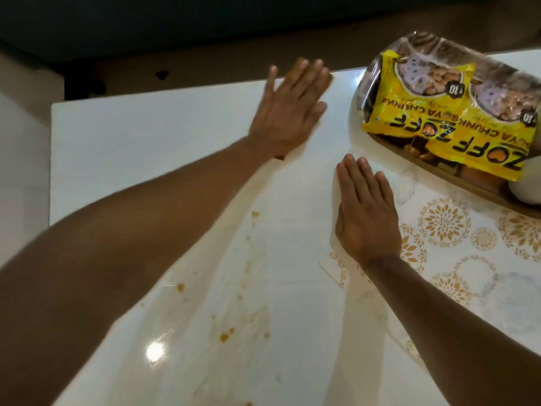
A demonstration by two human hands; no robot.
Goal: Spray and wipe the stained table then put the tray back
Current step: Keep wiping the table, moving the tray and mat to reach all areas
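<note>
The white glossy table (146, 136) carries small orange-brown stains (225, 336) scattered across its near half. My left hand (288, 112) lies flat, palm down, close to the table's far edge, and it looks blurred. My right hand (363, 212) also lies flat near the middle of the table, fingers straight. Neither hand holds anything. A pale translucent sheet seems to lie under both hands, with creases running back along my forearms. A wooden tray (439, 168) sits at the right, just beyond my right fingertips.
Yellow soya chunk packets (433, 112) fill the tray, with a white rounded object (527, 189) at its near end. A cover with gold floral print (445, 221) spreads over the table's right side. Beyond the far edge are a brown floor and dark furniture.
</note>
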